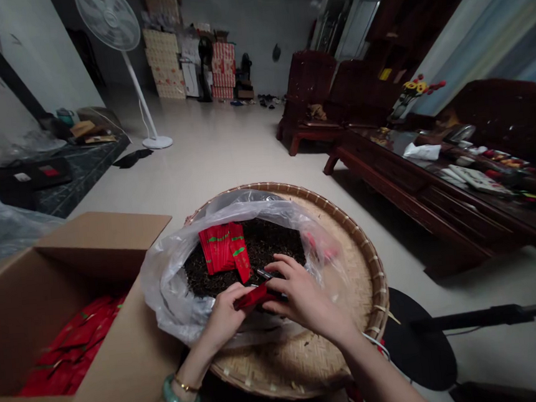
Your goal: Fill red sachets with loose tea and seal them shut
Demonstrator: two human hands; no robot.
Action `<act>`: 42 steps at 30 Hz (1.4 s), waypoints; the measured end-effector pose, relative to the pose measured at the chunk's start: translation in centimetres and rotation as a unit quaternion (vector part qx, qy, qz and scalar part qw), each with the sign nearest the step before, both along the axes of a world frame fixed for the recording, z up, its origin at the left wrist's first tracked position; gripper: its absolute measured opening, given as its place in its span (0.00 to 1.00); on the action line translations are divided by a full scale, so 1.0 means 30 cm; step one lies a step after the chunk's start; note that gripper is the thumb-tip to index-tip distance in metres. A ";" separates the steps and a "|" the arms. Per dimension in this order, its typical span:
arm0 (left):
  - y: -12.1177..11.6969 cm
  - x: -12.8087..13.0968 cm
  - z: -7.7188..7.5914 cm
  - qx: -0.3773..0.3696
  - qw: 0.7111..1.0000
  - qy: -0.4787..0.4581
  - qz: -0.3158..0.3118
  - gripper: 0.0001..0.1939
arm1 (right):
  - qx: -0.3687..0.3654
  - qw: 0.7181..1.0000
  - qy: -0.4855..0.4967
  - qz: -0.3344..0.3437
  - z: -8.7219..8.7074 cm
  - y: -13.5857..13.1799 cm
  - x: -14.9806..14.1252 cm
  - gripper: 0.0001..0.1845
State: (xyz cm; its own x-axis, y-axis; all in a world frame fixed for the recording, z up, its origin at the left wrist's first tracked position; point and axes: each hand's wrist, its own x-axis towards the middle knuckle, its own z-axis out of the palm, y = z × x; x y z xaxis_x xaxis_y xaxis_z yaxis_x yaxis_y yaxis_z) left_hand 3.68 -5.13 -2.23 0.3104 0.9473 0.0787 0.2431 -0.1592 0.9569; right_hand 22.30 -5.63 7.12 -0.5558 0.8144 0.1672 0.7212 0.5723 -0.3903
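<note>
**That red packet (254, 296) is getting pinched right over the loose tea (254, 255)**

So the left hand (224, 317) has its fingers together, clamped on one end of the red packet, which is just above the mouth of a clear plastic bag (170, 291). The right hand (304, 291) curves over the other end, fingers close together, but you can't really tell if they're clamped on the packet or on the small metal tool (266, 274) poking out beside them.

The bag sits on a big round bamboo tray (372, 267), with a bunch of red sachets (218, 248) resting on the tea inside. On the left there's a cardboard box (106, 237) with a pile of red packets (70, 356) in it. There's also a green bangle (179, 396) on the left wrist. Off to the right is a long wooden coffee table (436, 192).
</note>
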 end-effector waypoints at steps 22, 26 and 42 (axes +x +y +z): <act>-0.014 0.024 0.040 -0.191 0.976 -0.078 -0.064 0.20 | -0.034 0.976 0.184 -0.114 -0.152 0.072 -0.052 0.23; -0.015 0.047 0.030 -0.197 0.976 -0.094 -0.021 0.19 | -0.047 0.972 0.211 -0.094 -0.163 0.084 -0.063 0.22; -0.020 0.050 0.035 -0.240 0.956 -0.169 0.021 0.25 | -0.253 0.871 0.387 -0.165 -0.214 0.077 -0.027 0.15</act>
State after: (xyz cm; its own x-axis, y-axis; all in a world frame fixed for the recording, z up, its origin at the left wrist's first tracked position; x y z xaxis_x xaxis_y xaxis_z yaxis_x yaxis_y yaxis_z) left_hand 5.18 -5.72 -1.17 0.3052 0.9108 -0.2782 -0.0970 0.3203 0.9423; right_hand 21.50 -3.31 0.70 -0.1571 0.9868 -0.0386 0.2232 -0.0026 -0.9748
